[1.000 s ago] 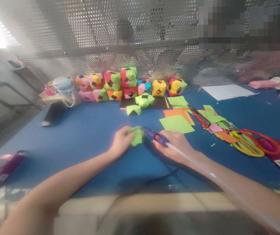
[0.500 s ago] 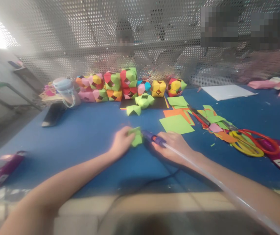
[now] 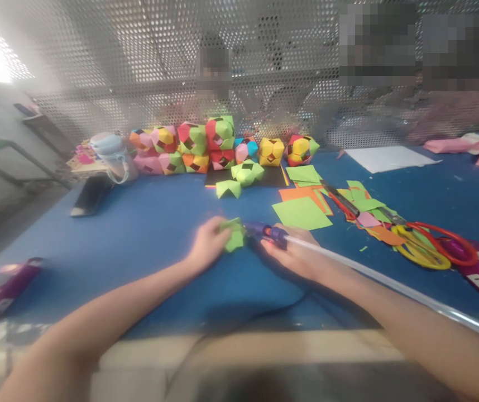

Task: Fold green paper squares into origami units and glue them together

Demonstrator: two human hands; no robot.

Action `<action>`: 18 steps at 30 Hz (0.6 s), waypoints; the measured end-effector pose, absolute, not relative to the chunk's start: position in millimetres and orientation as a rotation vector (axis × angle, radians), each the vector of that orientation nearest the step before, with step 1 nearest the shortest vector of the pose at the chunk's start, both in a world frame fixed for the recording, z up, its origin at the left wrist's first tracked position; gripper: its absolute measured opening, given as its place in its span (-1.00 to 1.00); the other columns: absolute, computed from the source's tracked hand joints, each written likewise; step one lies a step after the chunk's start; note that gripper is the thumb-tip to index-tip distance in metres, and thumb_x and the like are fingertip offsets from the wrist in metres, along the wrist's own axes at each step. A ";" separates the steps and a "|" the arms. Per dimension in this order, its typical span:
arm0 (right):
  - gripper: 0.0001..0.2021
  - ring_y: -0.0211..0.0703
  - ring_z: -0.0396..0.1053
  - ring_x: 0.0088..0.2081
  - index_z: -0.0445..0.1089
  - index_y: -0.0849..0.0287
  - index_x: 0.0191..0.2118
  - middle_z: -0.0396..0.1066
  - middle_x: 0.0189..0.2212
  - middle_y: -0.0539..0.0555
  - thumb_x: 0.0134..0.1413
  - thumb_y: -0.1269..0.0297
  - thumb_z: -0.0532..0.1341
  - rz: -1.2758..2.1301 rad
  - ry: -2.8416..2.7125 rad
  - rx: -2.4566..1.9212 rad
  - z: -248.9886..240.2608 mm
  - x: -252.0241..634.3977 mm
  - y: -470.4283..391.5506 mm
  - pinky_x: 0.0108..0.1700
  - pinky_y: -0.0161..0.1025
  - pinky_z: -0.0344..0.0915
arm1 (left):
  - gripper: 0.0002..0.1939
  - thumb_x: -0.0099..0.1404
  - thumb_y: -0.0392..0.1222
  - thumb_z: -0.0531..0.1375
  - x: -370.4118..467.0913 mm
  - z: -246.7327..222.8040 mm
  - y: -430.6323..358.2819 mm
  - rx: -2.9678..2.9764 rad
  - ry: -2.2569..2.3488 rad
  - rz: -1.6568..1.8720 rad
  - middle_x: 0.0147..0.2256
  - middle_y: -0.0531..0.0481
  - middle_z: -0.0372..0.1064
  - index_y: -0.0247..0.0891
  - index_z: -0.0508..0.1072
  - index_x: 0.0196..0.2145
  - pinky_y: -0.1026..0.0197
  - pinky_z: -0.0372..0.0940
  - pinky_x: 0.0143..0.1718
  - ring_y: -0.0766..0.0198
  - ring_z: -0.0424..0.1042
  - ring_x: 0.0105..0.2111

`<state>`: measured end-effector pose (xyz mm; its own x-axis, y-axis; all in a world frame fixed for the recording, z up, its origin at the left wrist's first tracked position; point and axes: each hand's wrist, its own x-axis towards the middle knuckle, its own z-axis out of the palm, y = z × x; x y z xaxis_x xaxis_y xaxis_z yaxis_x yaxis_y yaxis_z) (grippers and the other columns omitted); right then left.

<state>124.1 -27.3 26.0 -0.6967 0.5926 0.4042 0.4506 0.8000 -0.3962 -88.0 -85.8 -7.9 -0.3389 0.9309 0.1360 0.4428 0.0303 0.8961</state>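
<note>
Two hands are showing, the left hand (image 3: 206, 244) and the right hand (image 3: 296, 254). Three loose green folded pieces are lying about: one (image 3: 233, 233) held, two (image 3: 228, 188) (image 3: 247, 171) farther back. One glue gun (image 3: 264, 231) is showing, with one glue stick (image 3: 390, 283). Two scissors, yellow (image 3: 415, 244) and red (image 3: 446, 242), are lying at the right. One white sheet (image 3: 388, 157) is lying far right. The stacked paper balls (image 3: 206, 143) are blurring together beyond counting.

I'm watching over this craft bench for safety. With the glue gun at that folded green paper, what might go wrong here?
The glue gun in the right hand points its nozzle at the green paper piece pinched by the left hand, so hot glue might reach those fingers. Its long glue stick sticks out towards the scissors and could knock them. The cord near the table edge might snag.
</note>
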 end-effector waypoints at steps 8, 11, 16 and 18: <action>-0.81 -0.23 0.29 -0.58 0.21 0.14 -0.48 0.33 -0.62 0.00 0.09 0.19 0.07 0.275 -2.466 -0.710 24.8 124.1 -26.5 -0.50 -0.35 0.11 | -0.88 0.14 -0.21 0.12 -88.1 -7.7 -86.0 1.420 1.824 1.245 -0.46 0.04 0.37 -0.28 0.43 -0.40 0.30 0.20 -0.44 0.31 0.34 -0.44; -0.81 -0.24 0.29 -0.58 0.21 0.14 -0.48 0.33 -0.62 0.00 0.09 0.21 0.07 0.236 -2.441 -0.680 24.1 123.7 -26.4 -0.50 -0.35 0.11 | -0.88 0.14 -0.21 0.12 -87.9 -7.7 -85.9 1.425 1.821 1.242 -0.47 0.04 0.36 -0.28 0.43 -0.39 0.30 0.20 -0.43 0.30 0.36 -0.42; -0.83 -0.23 0.29 -0.58 0.24 0.15 -0.46 0.35 -0.61 0.00 0.10 0.22 0.08 0.180 -2.452 -0.644 21.9 123.1 -26.0 -0.48 -0.34 0.10 | -0.89 0.13 -0.24 0.12 -87.6 -7.6 -86.1 1.407 1.828 1.238 -0.47 0.05 0.35 -0.29 0.43 -0.40 0.31 0.19 -0.43 0.29 0.36 -0.42; -0.83 -0.23 0.30 -0.57 0.25 0.16 -0.45 0.36 -0.60 0.01 0.10 0.22 0.07 0.160 -2.446 -0.634 21.2 123.1 -25.6 -0.47 -0.34 0.10 | -0.89 0.13 -0.24 0.12 -87.2 -7.1 -86.4 1.403 1.824 1.233 -0.47 0.05 0.35 -0.29 0.42 -0.39 0.31 0.19 -0.43 0.31 0.35 -0.43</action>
